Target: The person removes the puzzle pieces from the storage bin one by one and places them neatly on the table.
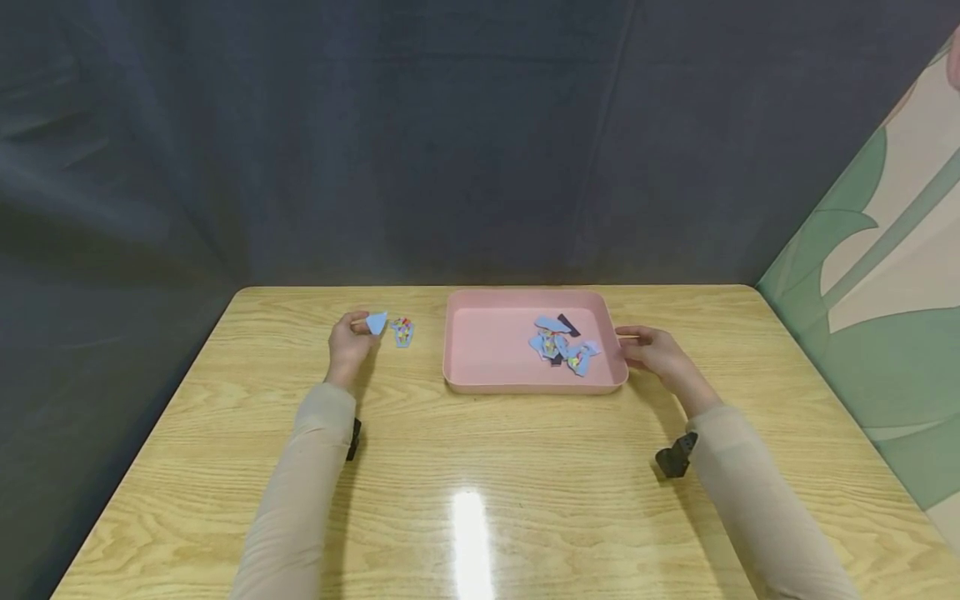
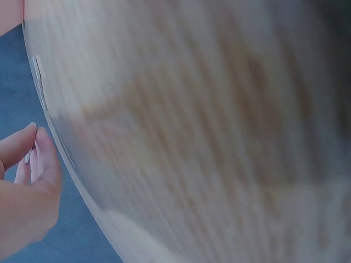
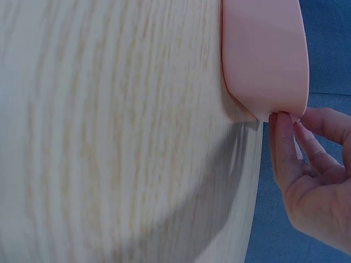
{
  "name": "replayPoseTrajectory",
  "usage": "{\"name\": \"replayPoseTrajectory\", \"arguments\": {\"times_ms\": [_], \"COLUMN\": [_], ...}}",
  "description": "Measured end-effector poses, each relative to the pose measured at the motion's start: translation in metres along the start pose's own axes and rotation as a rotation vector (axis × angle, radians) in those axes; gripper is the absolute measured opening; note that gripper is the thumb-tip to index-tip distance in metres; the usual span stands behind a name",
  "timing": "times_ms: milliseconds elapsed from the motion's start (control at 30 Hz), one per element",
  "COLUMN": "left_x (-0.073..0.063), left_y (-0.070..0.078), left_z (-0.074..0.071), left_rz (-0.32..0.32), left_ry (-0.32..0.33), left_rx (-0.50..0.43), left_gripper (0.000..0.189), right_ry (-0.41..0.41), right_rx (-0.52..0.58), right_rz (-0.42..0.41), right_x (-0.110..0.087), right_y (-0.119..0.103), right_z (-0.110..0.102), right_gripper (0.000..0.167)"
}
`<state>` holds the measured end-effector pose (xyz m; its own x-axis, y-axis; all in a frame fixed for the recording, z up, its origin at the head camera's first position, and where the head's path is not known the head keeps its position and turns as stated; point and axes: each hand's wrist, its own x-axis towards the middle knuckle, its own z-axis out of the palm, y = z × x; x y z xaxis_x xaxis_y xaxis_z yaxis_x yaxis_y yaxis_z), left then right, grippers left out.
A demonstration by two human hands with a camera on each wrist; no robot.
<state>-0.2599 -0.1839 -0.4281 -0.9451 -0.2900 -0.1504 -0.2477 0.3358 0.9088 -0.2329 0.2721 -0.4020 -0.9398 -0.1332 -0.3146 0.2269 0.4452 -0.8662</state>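
Observation:
My left hand (image 1: pixel 347 343) pinches a light blue triangular puzzle piece (image 1: pixel 377 323) between thumb and fingers, above the table's back left. In the left wrist view only a thin edge of that piece shows between the fingertips (image 2: pixel 36 129). Just right of it, a blue piece with a colourful pattern (image 1: pixel 404 332) lies flat on the wood. My right hand (image 1: pixel 654 353) touches the right end of the pink tray (image 1: pixel 487 333), its fingertips against the outer wall near the rim. Inside the tray's right half lies a loose pile of blue, patterned and dark pieces (image 1: pixel 552 344).
The wooden table (image 1: pixel 405 475) runs back to a dark cloth (image 1: pixel 450 150). A leaf-patterned panel (image 1: pixel 900 350) stands along the right side. Each wrist carries a small black camera (image 1: pixel 677 455).

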Motion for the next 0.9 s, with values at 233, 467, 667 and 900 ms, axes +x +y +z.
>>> {"name": "replayPoseTrajectory", "arguments": {"times_ms": [233, 467, 667, 900], "left_x": [0.0018, 0.0006, -0.0006, -0.0023], "left_y": [-0.0024, -0.0039, -0.003, -0.003], "left_z": [0.0009, 0.0022, 0.003, 0.004], "left_rz": [0.005, 0.028, 0.012, -0.015], "left_ry": [-0.019, -0.026, -0.047, -0.058], "left_rx": [0.013, 0.053, 0.068, 0.061], "left_gripper": [0.051, 0.051, 0.052, 0.053], "right_ry": [0.0, 0.007, 0.012, 0.012], "right_rx": [-0.007, -0.017, -0.019, -0.013], "right_rz": [-0.002, 0.003, -0.002, 0.0], "right_x": [-0.0006, 0.0003, -0.0008, -0.0016], "right_y": [0.0, 0.0001, -0.0004, 0.0], "right_z": [-0.0004, 0.0002, -0.0008, 0.0002], "right_gripper": [0.055, 0.055, 0.054, 0.054]}}
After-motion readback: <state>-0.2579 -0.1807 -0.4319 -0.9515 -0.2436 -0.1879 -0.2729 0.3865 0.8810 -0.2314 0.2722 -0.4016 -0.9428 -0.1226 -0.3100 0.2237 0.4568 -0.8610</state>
